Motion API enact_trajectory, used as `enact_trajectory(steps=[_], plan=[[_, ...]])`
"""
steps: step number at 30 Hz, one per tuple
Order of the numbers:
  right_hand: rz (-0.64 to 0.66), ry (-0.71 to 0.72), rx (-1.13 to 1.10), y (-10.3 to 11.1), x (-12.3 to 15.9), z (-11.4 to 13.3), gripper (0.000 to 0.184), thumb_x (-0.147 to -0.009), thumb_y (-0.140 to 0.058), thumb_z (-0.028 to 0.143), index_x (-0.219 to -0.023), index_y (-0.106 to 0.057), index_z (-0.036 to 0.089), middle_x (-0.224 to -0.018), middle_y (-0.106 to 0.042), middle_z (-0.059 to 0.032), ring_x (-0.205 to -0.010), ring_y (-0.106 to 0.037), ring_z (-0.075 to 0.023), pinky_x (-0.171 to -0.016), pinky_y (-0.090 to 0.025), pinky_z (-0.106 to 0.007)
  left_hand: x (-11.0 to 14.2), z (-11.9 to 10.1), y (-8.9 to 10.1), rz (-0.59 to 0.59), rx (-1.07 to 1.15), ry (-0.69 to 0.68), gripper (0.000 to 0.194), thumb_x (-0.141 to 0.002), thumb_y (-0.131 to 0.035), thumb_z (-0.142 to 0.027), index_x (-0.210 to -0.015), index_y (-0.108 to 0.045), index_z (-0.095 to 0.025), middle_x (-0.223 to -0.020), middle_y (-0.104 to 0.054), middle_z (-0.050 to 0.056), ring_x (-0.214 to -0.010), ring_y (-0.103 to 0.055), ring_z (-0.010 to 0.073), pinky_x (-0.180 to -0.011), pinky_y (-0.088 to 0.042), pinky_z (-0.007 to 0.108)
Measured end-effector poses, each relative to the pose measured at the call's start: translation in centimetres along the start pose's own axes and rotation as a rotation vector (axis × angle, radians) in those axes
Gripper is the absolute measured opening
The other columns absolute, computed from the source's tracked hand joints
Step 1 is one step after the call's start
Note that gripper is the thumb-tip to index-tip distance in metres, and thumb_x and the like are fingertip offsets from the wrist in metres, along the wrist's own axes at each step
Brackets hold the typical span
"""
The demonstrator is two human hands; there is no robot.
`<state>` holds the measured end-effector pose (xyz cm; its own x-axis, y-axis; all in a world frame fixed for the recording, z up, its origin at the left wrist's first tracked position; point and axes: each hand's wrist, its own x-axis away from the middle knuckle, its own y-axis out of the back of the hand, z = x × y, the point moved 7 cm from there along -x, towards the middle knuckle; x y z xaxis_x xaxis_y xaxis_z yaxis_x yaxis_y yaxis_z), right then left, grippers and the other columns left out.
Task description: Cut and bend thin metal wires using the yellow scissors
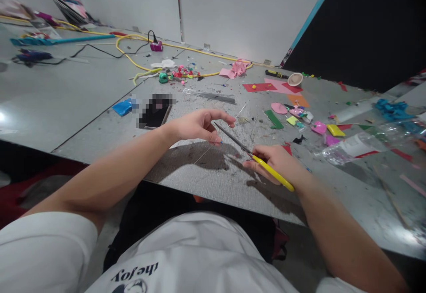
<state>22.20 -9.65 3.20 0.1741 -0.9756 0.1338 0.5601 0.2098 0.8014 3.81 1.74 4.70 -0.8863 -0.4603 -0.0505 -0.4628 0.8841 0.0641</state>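
A pair of scissors [271, 172] with yellow handles is gripped in my right hand [278, 162]. Their blades look closed, and the tip points to the upper left, into the gap between my left thumb and forefinger. My left hand [199, 124] is curled above the table, on the near side of a bundle of thin silvery wires [209, 96]. A single thin wire [242, 109] slants through the fingers of this hand, one end rising to the upper right and the other dropping to the lower left. Exactly where the fingers pinch it is hard to see.
A phone [155, 112] and a blue packet [122, 107] lie left of my left hand. Coloured scraps, a green strip [273, 119] and a clear plastic bottle [359, 147] lie to the right. Farther back are a yellow cable [196, 48], a purple plug block [156, 46] and a glue gun [33, 56].
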Motion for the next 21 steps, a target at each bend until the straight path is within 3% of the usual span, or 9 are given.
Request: enact_trajectory(steps=[11,18,21], plan=[[-0.027,0.043,0.024,-0.2,0.1,0.5,0.053,-0.086,-0.061,0.07,-0.067,-0.048,0.023,-0.055,-0.045,0.0025,-0.055,-0.036,-0.0132,-0.052,-0.027,-0.029,0.0,-0.2,0.3,-0.04,-0.021,-0.037,0.067,-0.067,-0.093,-0.021,-0.13,-0.072,-0.021,-0.131,-0.069,0.015,-0.069,-0.073,0.013,-0.066,-0.062,0.028],[-0.043,0.063,-0.004,-0.2,0.1,1.3,0.049,-0.089,-0.06,0.063,-0.067,-0.044,0.023,-0.057,-0.045,0.0022,-0.056,-0.036,-0.0133,-0.054,-0.029,-0.029,-0.3,-0.1,0.6,-0.028,0.085,-0.03,0.067,-0.063,-0.093,-0.023,-0.128,-0.074,-0.022,-0.133,-0.071,0.014,-0.065,-0.069,0.0091,-0.061,-0.06,0.022],[0.037,0.004,-0.116,-1.3,0.3,2.0,0.046,-0.09,-0.058,0.063,-0.071,-0.046,0.023,-0.058,-0.047,0.0017,-0.054,-0.041,-0.0137,-0.052,-0.032,-0.028,-0.3,0.2,0.6,0.0,0.183,-0.01,0.063,-0.065,-0.092,-0.027,-0.126,-0.076,-0.022,-0.134,-0.072,0.015,-0.058,-0.064,0.0065,-0.053,-0.055,0.019]])
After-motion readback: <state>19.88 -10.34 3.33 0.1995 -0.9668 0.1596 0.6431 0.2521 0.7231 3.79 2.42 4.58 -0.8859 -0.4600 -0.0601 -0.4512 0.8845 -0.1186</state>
